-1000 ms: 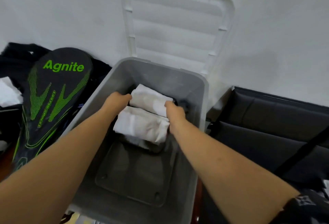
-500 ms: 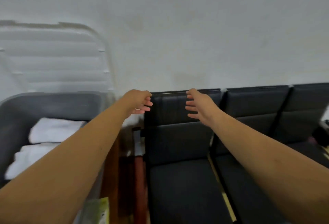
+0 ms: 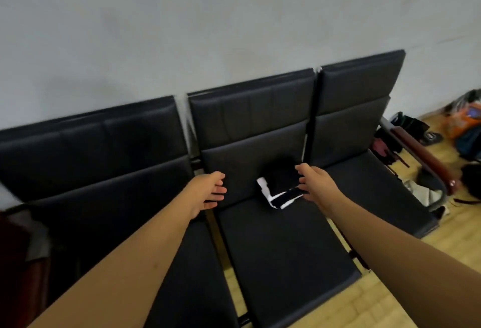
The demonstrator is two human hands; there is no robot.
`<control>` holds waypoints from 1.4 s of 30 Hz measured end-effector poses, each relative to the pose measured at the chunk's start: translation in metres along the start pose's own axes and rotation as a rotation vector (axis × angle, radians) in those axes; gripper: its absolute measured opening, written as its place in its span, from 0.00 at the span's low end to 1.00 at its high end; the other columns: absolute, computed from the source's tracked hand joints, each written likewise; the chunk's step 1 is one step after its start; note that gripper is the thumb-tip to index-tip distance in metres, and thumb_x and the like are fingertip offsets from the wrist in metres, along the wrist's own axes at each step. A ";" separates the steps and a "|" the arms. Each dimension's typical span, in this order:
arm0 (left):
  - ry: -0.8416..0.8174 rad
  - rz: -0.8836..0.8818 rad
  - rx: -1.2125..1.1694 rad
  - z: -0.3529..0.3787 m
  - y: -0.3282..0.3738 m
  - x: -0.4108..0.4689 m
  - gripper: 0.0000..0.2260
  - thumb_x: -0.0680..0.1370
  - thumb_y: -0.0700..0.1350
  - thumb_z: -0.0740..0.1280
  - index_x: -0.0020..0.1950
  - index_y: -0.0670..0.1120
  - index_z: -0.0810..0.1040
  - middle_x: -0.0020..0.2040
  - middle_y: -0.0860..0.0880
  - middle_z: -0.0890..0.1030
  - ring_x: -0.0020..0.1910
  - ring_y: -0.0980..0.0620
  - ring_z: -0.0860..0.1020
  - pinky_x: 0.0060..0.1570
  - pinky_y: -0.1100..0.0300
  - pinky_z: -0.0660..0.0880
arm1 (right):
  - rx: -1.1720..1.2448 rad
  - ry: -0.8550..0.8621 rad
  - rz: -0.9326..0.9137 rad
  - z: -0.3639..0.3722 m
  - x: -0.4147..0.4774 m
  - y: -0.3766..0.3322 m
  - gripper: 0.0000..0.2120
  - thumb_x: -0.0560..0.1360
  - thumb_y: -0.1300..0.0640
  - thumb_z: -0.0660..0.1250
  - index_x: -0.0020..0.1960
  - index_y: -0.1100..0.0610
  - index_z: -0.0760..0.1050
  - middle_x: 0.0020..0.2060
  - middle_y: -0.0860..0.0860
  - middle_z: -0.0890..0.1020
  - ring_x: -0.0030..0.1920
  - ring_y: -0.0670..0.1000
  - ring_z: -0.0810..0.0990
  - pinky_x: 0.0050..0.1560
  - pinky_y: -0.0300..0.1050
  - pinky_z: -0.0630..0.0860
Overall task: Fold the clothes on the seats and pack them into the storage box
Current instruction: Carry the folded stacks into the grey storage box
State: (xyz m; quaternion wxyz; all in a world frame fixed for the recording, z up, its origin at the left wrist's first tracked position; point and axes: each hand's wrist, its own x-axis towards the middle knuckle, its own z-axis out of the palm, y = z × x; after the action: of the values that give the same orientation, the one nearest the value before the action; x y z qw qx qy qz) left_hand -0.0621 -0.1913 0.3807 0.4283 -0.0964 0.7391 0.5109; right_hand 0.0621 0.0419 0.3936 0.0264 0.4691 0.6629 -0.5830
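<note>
Black garment with white trim, seemingly folded, is seen at the back of the middle black padded seat. Left hand and right hand are held open, empty; both edges should be lifted together.

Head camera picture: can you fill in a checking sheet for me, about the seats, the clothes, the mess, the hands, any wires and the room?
Surface: row of three black padded seats, side by side.
Job's things: one folded black-and-white garment at the back of the middle seat; storage box not in view.
Clutter: orange bag and dark belongings on the floor at the right.
Grippers: left hand open, holding nothing; right hand open, fingers by the garment, touch cannot be told.
Cables: nothing seen.
Surroundings: pale grey wall, light wooden floor.
</note>
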 end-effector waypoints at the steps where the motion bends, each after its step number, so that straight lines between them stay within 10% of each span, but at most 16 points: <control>1: -0.005 -0.042 -0.016 0.036 -0.003 0.027 0.14 0.81 0.53 0.64 0.57 0.43 0.77 0.54 0.45 0.83 0.54 0.47 0.81 0.58 0.50 0.76 | -0.007 0.010 0.036 -0.024 0.033 0.019 0.19 0.75 0.42 0.65 0.56 0.55 0.77 0.40 0.50 0.75 0.40 0.51 0.74 0.40 0.49 0.75; 4: 0.002 -0.135 -0.029 0.093 -0.017 0.077 0.17 0.80 0.55 0.65 0.61 0.44 0.76 0.55 0.45 0.81 0.56 0.47 0.79 0.58 0.49 0.75 | -0.057 0.053 0.099 -0.056 0.090 0.058 0.19 0.77 0.42 0.64 0.59 0.55 0.75 0.39 0.50 0.74 0.38 0.50 0.73 0.36 0.46 0.71; 12: 0.043 -0.216 -0.089 0.198 -0.059 0.240 0.34 0.74 0.65 0.67 0.73 0.48 0.68 0.62 0.47 0.74 0.61 0.47 0.73 0.61 0.45 0.72 | -0.109 0.093 0.159 -0.069 0.269 0.135 0.33 0.76 0.37 0.65 0.72 0.57 0.66 0.62 0.56 0.77 0.60 0.58 0.78 0.64 0.57 0.75; 20: -0.066 -0.263 -0.240 0.260 -0.085 0.364 0.59 0.54 0.78 0.72 0.79 0.57 0.57 0.78 0.50 0.63 0.75 0.41 0.64 0.69 0.31 0.61 | -0.138 0.047 0.169 -0.052 0.412 0.159 0.43 0.70 0.29 0.68 0.75 0.54 0.65 0.65 0.50 0.75 0.62 0.56 0.75 0.56 0.52 0.68; 25: -0.061 -0.259 -0.246 0.282 -0.109 0.402 0.58 0.51 0.78 0.72 0.77 0.57 0.60 0.74 0.53 0.68 0.71 0.44 0.68 0.66 0.36 0.67 | -0.106 -0.141 0.281 -0.042 0.456 0.180 0.34 0.71 0.32 0.70 0.68 0.54 0.72 0.52 0.50 0.81 0.46 0.51 0.81 0.36 0.44 0.75; 31: -0.011 -0.241 -0.272 0.287 -0.120 0.417 0.45 0.61 0.73 0.73 0.72 0.54 0.67 0.65 0.55 0.73 0.65 0.48 0.71 0.65 0.40 0.72 | -0.086 -0.182 0.370 -0.033 0.482 0.204 0.61 0.48 0.21 0.72 0.75 0.48 0.66 0.71 0.51 0.73 0.71 0.60 0.71 0.69 0.72 0.65; 34: -0.073 -0.260 -0.319 0.290 -0.125 0.412 0.33 0.64 0.71 0.73 0.64 0.59 0.71 0.59 0.57 0.74 0.63 0.48 0.71 0.66 0.37 0.70 | -0.058 -0.178 0.360 -0.037 0.474 0.213 0.47 0.58 0.23 0.72 0.70 0.46 0.70 0.63 0.51 0.78 0.62 0.58 0.76 0.64 0.67 0.73; 38: -0.148 -0.259 -0.333 0.286 -0.138 0.407 0.42 0.57 0.72 0.76 0.69 0.61 0.72 0.66 0.57 0.76 0.66 0.47 0.74 0.65 0.31 0.67 | 0.050 -0.185 0.417 -0.039 0.455 0.235 0.29 0.66 0.29 0.70 0.60 0.44 0.74 0.57 0.52 0.82 0.56 0.57 0.80 0.53 0.58 0.78; 42: -0.187 -0.274 -0.386 0.271 -0.162 0.391 0.38 0.60 0.67 0.78 0.68 0.59 0.75 0.61 0.55 0.82 0.61 0.49 0.80 0.61 0.40 0.75 | 0.137 -0.205 0.507 -0.030 0.421 0.264 0.32 0.67 0.28 0.70 0.62 0.48 0.75 0.57 0.55 0.82 0.57 0.59 0.80 0.51 0.56 0.80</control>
State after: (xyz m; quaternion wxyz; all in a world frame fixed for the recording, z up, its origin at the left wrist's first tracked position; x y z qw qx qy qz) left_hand -0.0634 0.0766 -0.0444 0.5339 -0.2279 0.5650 0.5864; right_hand 0.0144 0.2834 -0.0396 0.2066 0.5590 0.4773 -0.6458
